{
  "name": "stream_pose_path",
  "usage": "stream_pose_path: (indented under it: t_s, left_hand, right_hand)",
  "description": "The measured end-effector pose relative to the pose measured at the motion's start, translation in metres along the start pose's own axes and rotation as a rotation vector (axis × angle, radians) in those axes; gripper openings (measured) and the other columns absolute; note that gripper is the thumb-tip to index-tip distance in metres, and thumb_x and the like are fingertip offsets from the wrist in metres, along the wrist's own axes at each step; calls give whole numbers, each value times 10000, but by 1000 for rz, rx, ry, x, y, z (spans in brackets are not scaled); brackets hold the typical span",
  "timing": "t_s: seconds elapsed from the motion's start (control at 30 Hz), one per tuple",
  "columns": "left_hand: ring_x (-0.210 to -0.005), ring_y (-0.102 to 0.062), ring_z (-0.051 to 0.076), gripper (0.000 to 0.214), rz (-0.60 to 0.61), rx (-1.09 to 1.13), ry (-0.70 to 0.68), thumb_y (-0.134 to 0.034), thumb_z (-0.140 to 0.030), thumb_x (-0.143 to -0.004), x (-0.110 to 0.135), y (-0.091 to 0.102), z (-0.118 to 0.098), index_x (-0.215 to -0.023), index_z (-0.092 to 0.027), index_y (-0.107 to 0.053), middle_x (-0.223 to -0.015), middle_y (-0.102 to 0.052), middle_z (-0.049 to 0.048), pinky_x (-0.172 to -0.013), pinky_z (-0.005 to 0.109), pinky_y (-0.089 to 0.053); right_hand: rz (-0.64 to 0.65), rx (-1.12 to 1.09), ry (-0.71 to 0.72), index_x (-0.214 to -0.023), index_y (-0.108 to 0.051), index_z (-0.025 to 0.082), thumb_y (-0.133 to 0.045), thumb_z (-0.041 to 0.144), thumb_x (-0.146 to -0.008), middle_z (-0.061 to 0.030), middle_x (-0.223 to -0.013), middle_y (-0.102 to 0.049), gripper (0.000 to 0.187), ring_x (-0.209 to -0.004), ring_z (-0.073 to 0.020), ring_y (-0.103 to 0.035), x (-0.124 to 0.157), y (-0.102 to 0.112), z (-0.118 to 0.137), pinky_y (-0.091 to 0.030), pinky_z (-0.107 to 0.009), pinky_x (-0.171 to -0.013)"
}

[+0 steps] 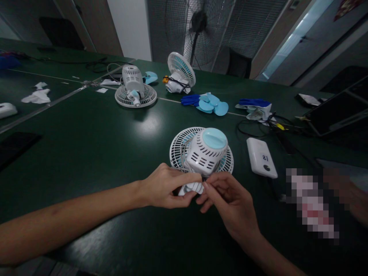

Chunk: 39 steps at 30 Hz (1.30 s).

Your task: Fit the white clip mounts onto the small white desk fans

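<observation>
A small white desk fan (205, 151) with a light-blue rear cap lies grille-down on the dark green table (94, 145) right in front of me. My left hand (165, 186) is closed around the fan's white clip base (193, 188) at its near side. My right hand (227, 201) meets it there, thumb and forefinger pinched at the same base part. What the right fingertips pinch is too small to make out.
A white power bank (261, 157) lies right of the fan, with black cables (258, 126) behind it. Further back stand two more small fans (135, 90) (181, 78), loose blue fan blades (212, 104) and blue gloves (254, 102). A large floor fan (201, 27) stands behind the table.
</observation>
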<state>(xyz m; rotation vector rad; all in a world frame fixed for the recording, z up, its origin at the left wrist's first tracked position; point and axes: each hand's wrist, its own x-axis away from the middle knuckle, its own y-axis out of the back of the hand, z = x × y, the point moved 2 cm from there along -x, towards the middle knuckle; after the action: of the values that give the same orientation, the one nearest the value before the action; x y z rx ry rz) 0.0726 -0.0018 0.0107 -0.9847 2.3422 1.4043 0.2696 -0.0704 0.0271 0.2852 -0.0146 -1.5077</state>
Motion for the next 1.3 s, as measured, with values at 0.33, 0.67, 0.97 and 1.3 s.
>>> stream_pose_path:
  t_s: [0.33, 0.67, 0.97, 1.3]
  left_hand:
    - [-577, -648, 108, 392, -31, 11, -20, -634, -252, -927, 1, -2, 2, -1307, -202, -548, -775, -703, -30, -495, 198, -464]
    - [-577, -642, 104, 345, -9, 21, -6, -593, -274, -953, 2, -3, 2, -1290, -206, -556, -768, -702, -27, -502, 194, -478]
    - [-578, -649, 113, 344, -8, 19, 3, -621, -247, -927, 1, -2, 1, -1266, -210, -572, -765, -706, -31, -497, 202, -463]
    - [-532, -636, 108, 392, -60, 43, -39, -634, -247, -918, 3, -3, 5, -1298, -188, -556, -743, -704, -25, -467, 205, -445]
  right_hand:
    - [53, 696, 656, -1236, -640, 214, -662, 84, -887, -77, -1127, -765, 373, -974, -209, -770, 6, 14, -7, -644, -282, -714]
    - [-12, 547, 566, -1161, -647, 289, -725, 104, -887, 3, -1006, -807, 340, -825, -176, -803, 6, 12, -4, -679, -271, -711]
    - [-73, 44, 0, -1047, -602, 242, -691, 234, -953, 6, -825, -733, 129, -671, -174, -769, 7, 0, -3, -631, -224, -466]
    - [198, 878, 871, -1387, -600, 188, -636, 119, -969, -100, -1320, -729, 426, -1182, -211, -726, 12, 26, -1, -627, -280, -972]
